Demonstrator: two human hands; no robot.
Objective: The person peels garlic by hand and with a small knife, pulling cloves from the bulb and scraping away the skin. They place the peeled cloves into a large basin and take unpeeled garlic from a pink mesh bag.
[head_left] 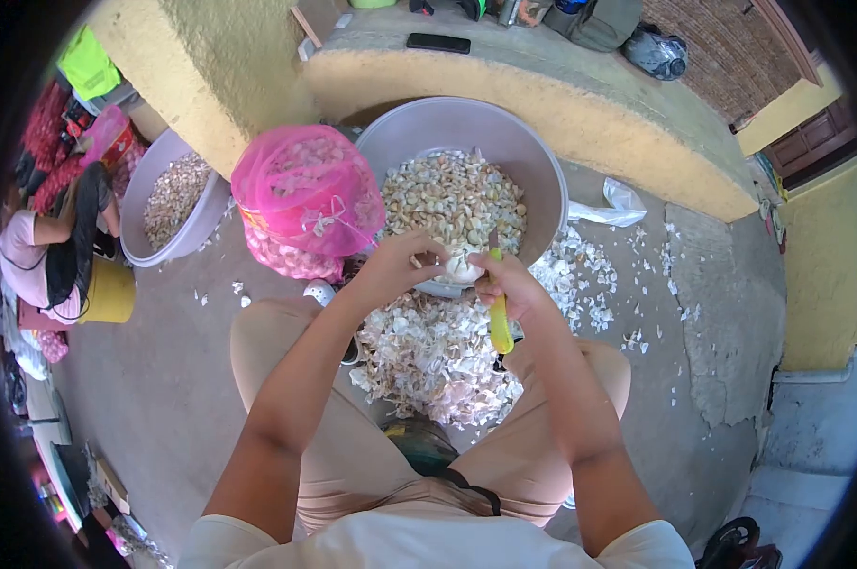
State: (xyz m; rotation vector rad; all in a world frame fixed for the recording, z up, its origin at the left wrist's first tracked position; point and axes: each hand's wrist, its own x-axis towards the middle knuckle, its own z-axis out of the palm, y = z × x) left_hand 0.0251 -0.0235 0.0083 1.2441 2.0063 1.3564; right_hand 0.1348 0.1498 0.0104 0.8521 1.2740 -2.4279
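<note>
Over the near rim of a large grey-lilac tub (542,156), my hands meet at a white garlic bulb (461,267). My left hand (400,264) has its fingers curled against the bulb's left side. In my right hand (512,286) is a small knife (501,327) with a yellow-green handle, its blade pointing away from me; the thumb of that hand touches the bulb's right side. Loose garlic cloves (452,194) fill the lower part of the tub. Below my hands, a heap of papery garlic skins (433,356) lies between my legs.
A pink mesh sack of garlic (305,194) stands left of the tub. Farther left, a seated person (45,237) is beside another tub (144,237) of cloves. A low ledge (542,85) behind carries a phone (439,43) and bags. Skins litter the floor at right.
</note>
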